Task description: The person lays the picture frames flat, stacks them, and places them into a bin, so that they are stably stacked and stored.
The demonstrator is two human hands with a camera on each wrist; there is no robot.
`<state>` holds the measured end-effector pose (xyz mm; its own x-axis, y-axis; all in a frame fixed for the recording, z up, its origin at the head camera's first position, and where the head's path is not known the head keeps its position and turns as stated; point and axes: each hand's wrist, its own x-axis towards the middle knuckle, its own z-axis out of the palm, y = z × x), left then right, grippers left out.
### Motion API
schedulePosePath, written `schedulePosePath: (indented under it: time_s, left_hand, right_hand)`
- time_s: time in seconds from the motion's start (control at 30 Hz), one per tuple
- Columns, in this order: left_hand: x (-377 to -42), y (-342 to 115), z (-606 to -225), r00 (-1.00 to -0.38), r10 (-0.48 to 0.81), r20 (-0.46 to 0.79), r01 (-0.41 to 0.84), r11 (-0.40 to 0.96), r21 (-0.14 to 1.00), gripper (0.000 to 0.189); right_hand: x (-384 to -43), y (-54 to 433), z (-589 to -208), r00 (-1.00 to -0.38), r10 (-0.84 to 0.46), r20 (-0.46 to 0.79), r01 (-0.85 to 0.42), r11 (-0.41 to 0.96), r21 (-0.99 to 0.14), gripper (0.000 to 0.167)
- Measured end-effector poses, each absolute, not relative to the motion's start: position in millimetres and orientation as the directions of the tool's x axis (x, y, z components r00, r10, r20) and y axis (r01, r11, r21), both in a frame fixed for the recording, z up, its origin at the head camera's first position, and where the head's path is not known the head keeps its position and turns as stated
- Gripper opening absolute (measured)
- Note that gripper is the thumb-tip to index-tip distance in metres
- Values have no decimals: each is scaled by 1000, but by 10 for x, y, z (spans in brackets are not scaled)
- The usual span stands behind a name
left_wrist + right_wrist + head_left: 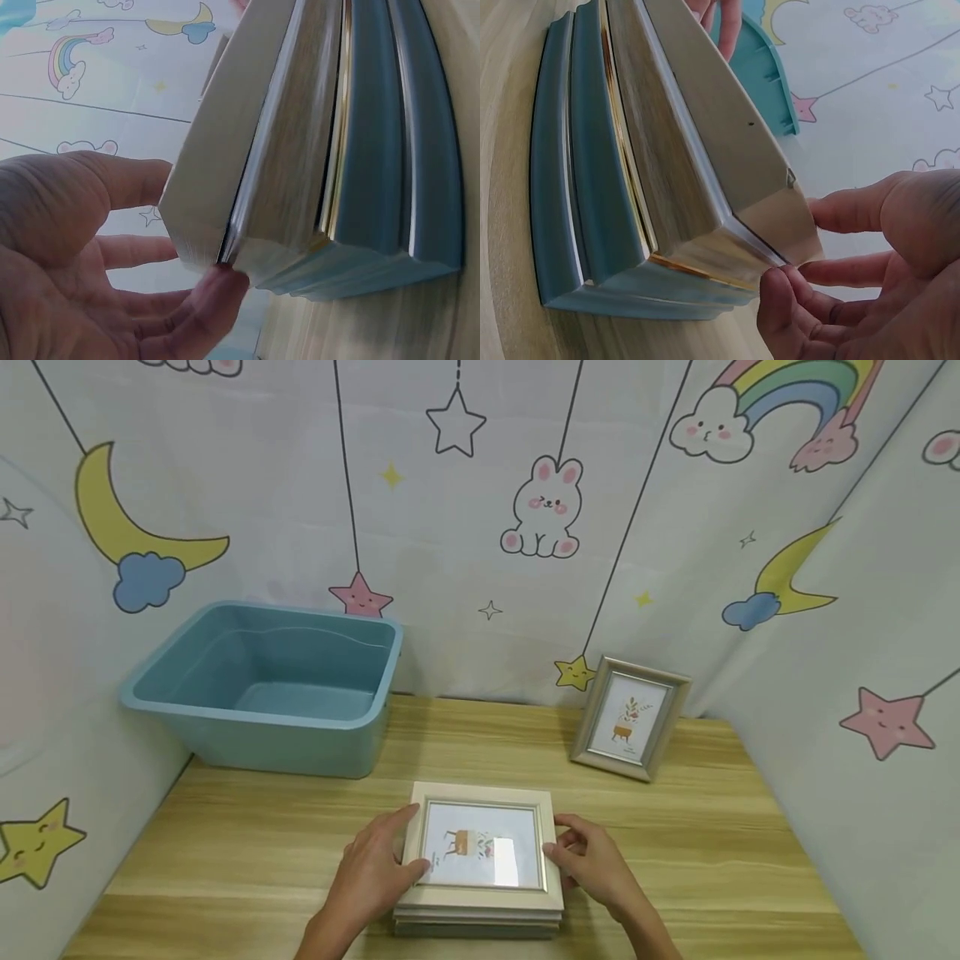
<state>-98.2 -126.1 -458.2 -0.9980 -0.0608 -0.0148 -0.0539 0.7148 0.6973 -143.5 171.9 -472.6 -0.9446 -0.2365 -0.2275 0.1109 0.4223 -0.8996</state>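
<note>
1. Left hand [378, 864], toward the near edge of the bench [735, 852]; its grip is partly closed, thumb on the face and a fingertip at the seam beneath, pinching the left side of the top frame [483, 843]
2. Right hand [596, 864], across from it; this grip is curled likewise, thumb above and finger at the seam, pinching the right side
3. The top frame lies flat on the lower frames [477, 931], near the middle of the bench's near edge
4. The standing frame [630, 720] is by the far right corner; the blue tub [258, 739] is at the far left corner
5. The step in hand looks like handling the top frame; the next move would call for an even two-handed lift, leaving the lower frames undisturbed
</note>
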Motion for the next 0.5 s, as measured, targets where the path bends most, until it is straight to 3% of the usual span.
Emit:
schedulePosePath:
  time_s: [0.2,0.5]
  left_hand:
    - [-998,-1313,-4519,-998,-70,9,-45,728,684,74]
    - [-1269,-1278,-4128,-982,51,179,157,748,645,60]
  right_hand:
    - [-1496,1816,-4750,-975,-131,-181,114,407,-906,43]
    - [-1798,2214,-4681,-996,26,-80,82,496,-865,42]
